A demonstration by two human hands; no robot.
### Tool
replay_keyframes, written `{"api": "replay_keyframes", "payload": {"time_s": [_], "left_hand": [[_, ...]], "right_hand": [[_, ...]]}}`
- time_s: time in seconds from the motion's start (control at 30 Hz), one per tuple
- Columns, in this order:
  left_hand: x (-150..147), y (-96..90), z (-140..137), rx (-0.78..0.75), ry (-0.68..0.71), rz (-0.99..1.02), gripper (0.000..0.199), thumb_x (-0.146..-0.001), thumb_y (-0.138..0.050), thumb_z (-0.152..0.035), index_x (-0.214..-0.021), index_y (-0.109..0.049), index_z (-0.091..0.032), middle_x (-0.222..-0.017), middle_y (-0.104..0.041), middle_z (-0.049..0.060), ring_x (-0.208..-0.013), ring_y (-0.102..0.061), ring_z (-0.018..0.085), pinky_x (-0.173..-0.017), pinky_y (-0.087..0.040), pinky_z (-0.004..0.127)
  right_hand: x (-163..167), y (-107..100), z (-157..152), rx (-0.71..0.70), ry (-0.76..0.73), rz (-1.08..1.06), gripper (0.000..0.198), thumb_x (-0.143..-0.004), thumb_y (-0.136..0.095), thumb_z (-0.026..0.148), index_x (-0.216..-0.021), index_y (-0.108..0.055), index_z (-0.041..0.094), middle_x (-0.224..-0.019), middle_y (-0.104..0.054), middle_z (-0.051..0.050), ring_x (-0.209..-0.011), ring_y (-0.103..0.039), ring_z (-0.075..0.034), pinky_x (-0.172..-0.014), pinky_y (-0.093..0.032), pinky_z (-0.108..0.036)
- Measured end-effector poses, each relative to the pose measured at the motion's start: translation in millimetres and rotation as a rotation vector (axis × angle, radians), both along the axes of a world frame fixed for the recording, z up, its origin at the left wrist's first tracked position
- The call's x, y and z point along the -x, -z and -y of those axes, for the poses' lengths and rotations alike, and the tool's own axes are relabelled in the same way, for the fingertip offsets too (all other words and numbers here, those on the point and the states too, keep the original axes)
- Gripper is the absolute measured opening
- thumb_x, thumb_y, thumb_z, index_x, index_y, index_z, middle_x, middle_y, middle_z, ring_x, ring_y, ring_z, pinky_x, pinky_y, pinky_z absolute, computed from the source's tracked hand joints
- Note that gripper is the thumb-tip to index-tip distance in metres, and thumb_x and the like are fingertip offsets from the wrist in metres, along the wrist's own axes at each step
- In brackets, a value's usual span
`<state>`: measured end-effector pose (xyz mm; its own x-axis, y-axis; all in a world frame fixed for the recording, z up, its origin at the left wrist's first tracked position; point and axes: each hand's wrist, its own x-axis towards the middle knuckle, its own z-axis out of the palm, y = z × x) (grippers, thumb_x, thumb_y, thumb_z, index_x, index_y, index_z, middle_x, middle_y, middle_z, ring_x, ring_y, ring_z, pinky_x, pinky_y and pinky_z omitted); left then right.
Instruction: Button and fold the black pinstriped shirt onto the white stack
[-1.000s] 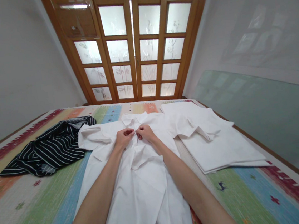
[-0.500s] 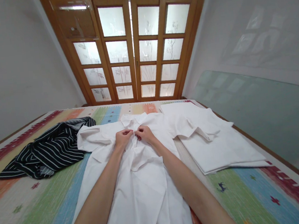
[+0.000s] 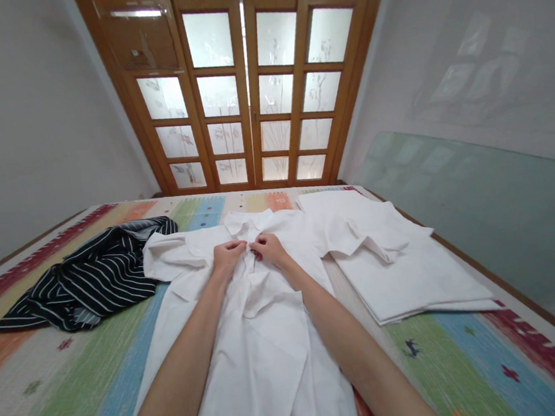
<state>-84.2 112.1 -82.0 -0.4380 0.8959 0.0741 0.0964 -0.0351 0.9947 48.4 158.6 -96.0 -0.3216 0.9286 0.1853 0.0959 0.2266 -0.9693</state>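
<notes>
A white short-sleeved shirt [image 3: 270, 322] lies front up before me, its collar pointing away and its sleeves spread to both sides. At the front opening just below the collar, my left hand [image 3: 230, 253] pinches the cloth between thumb and fingers. My right hand [image 3: 267, 248] pinches the same front edge from the other side, fingertips almost meeting those of the left. Any button between the fingertips is too small to make out. Below the hands, the front panel is loose and creased, with one flap folded over.
A crumpled black-and-white striped garment [image 3: 99, 275] lies to the left, against the shirt's sleeve. Folded white cloth [image 3: 406, 280] lies at the right, partly under the other sleeve. Everything rests on a colourful striped bedspread [image 3: 77, 384]. Walls flank both sides; wooden glazed doors [image 3: 249, 91] stand beyond.
</notes>
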Motion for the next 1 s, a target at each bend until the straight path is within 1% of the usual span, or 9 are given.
{"api": "replay_keyframes", "payload": {"time_s": [0.17,0.3,0.43,0.57,0.63,0.7,0.77,0.9,1.0], "left_hand": [[1,0.3,0,0.023,0.015,0.027,0.020,-0.055,-0.070,-0.017,-0.074,-0.076,-0.013,-0.072,-0.074,0.007,-0.071,-0.067,0.019,-0.067,-0.050,0.026],[2,0.3,1,0.037,0.032,0.040,0.022,-0.054,-0.071,-0.016,-0.075,-0.076,-0.012,-0.072,-0.074,0.007,-0.068,-0.066,0.017,-0.065,-0.050,0.026],[3,0.7,1,0.048,0.056,0.036,0.025,-0.052,-0.073,-0.017,-0.076,-0.076,-0.012,-0.071,-0.074,0.007,-0.067,-0.066,0.018,-0.064,-0.050,0.026],[2,1.8,1,0.044,0.053,0.004,0.023,-0.052,-0.075,-0.017,-0.075,-0.075,-0.012,-0.069,-0.073,0.007,-0.066,-0.066,0.018,-0.063,-0.050,0.026],[3,2.5,1,0.024,0.063,0.007,0.024,-0.053,-0.075,-0.019,-0.075,-0.074,-0.012,-0.069,-0.073,0.007,-0.066,-0.066,0.018,-0.063,-0.050,0.027],[6,3.1,-1,-0.012,0.074,0.017,0.025,-0.054,-0.076,-0.021,-0.077,-0.073,-0.012,-0.071,-0.073,0.007,-0.066,-0.066,0.018,-0.065,-0.051,0.027],[13,4.0,-3,-0.058,0.061,0.001,0.025,-0.055,-0.076,-0.023,-0.077,-0.072,-0.013,-0.072,-0.072,0.006,-0.067,-0.065,0.017,-0.068,-0.051,0.028],[34,6.4,-3,-0.133,-0.059,-0.121,0.015,-0.059,-0.071,-0.019,-0.072,-0.067,-0.015,-0.071,-0.070,0.003,-0.067,-0.063,0.015,-0.070,-0.051,0.027],[50,6.3,3,-0.154,-0.145,-0.236,0.012,-0.063,-0.068,-0.020,-0.072,-0.062,-0.016,-0.070,-0.067,0.001,-0.065,-0.061,0.015,-0.068,-0.050,0.027]], "right_hand": [[1,0,-1,0.052,0.028,0.002,0.017,-0.067,-0.060,0.021,-0.051,-0.056,0.016,-0.046,-0.056,0.002,-0.038,-0.052,-0.010,-0.040,-0.041,-0.019],[2,0,-2,0.055,0.059,0.052,0.016,-0.067,-0.059,0.019,-0.051,-0.057,0.016,-0.046,-0.057,0.002,-0.039,-0.054,-0.010,-0.042,-0.041,-0.019],[3,-1,0,0.012,0.098,0.137,0.018,-0.069,-0.058,0.019,-0.051,-0.057,0.016,-0.045,-0.057,0.002,-0.040,-0.055,-0.010,-0.043,-0.041,-0.018],[2,-3,3,-0.089,0.141,0.194,0.021,-0.069,-0.059,0.019,-0.049,-0.054,0.017,-0.044,-0.056,0.002,-0.041,-0.055,-0.009,-0.044,-0.040,-0.017],[1,-4,5,-0.096,0.136,0.169,0.021,-0.070,-0.059,0.019,-0.050,-0.053,0.017,-0.045,-0.055,0.003,-0.039,-0.054,-0.009,-0.043,-0.039,-0.018],[1,-5,5,-0.043,0.124,0.113,0.018,-0.072,-0.056,0.019,-0.054,-0.051,0.018,-0.047,-0.056,0.004,-0.037,-0.053,-0.009,-0.039,-0.038,-0.018],[1,-6,4,0.026,0.146,0.038,0.015,-0.073,-0.052,0.018,-0.058,-0.049,0.019,-0.046,-0.055,0.005,-0.034,-0.051,-0.009,-0.035,-0.035,-0.018],[0,-5,-1,0.132,0.270,-0.158,0.014,-0.077,-0.043,0.021,-0.063,-0.043,0.022,-0.043,-0.049,0.007,-0.031,-0.045,-0.009,-0.032,-0.032,-0.018],[-3,-4,-4,0.159,0.362,-0.189,0.014,-0.079,-0.039,0.024,-0.066,-0.041,0.023,-0.042,-0.045,0.008,-0.030,-0.041,-0.009,-0.032,-0.030,-0.018]]}}
